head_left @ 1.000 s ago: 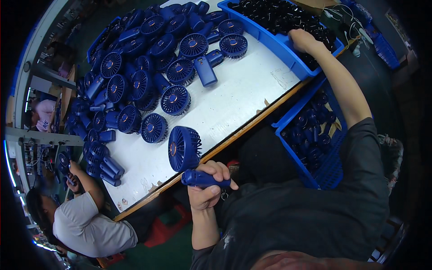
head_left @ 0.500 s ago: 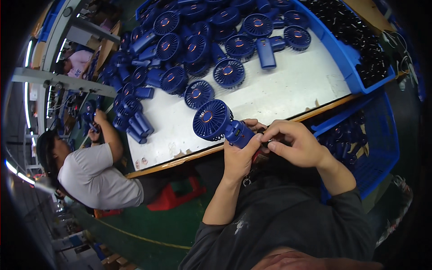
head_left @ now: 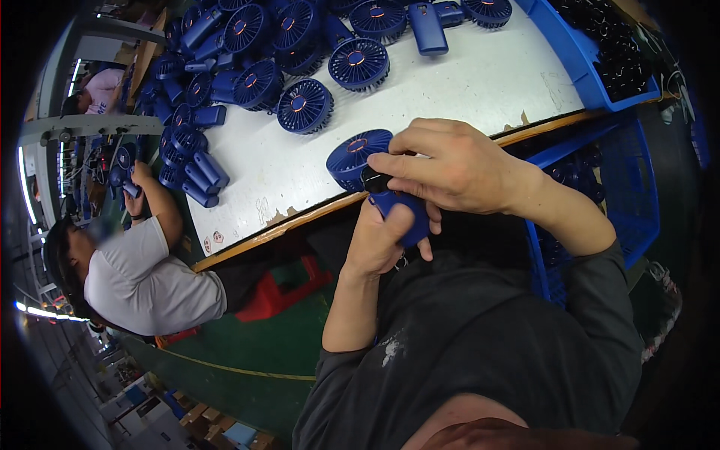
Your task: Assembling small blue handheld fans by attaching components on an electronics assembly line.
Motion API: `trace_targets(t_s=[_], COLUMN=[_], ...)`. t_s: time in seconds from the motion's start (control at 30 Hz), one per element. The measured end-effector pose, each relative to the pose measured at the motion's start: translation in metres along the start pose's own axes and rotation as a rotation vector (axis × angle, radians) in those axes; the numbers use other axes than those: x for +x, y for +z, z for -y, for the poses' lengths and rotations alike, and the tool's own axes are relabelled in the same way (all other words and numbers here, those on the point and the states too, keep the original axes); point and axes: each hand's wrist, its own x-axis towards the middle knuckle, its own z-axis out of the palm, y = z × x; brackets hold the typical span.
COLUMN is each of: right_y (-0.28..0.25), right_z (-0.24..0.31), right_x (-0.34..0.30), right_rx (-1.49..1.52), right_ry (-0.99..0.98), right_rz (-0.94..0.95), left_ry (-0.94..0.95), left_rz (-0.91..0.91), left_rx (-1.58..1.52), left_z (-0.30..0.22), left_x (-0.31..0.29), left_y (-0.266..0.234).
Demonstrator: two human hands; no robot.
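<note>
A blue handheld fan [head_left: 354, 159] is held in front of my body, its round head at the table's front edge. My left hand [head_left: 375, 238] is closed around the fan's handle, with the thumb across it. Over the fan's neck, my right hand [head_left: 459, 166] pinches a small black strap-like piece [head_left: 373, 180]. The fingers partly cover that piece, so its far end and how it joins the fan cannot be made out.
Many blue fans [head_left: 300, 105] lie heaped on the white table [head_left: 262, 176]. A blue bin [head_left: 581, 79] of black pieces stands at the right, above a blue crate [head_left: 637, 202] holding more fans. On the left, a co-worker [head_left: 146, 277] handles a fan near a red stool [head_left: 285, 289].
My right hand has moved from the handle's lower end up to the fan's neck, carrying the black piece. The fan has turned in my left hand. The whole view has shifted.
</note>
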Motion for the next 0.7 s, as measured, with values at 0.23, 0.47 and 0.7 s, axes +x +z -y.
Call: trace_targets(t_s=[0.23, 0.47, 0.7], right_y=[0.013, 0.035, 0.008], right_z=[0.03, 0.048, 0.017], right_x=[-0.008, -0.049, -0.23], right_rx=[-0.114, 0.441, 0.333], right_ry=[0.233, 0.669, 1.183], right_rz=[0.101, -0.352, -0.834], left_ry=[0.147, 0.695, 0.631], left_rz=[-0.427, -0.205, -0.707], left_rx=[-0.141, 1.247, 1.878], left_z=[-0.004, -0.012, -0.129], left_x=[0.013, 0.032, 0.058], left_y=[0.027, 0.043, -0.085])
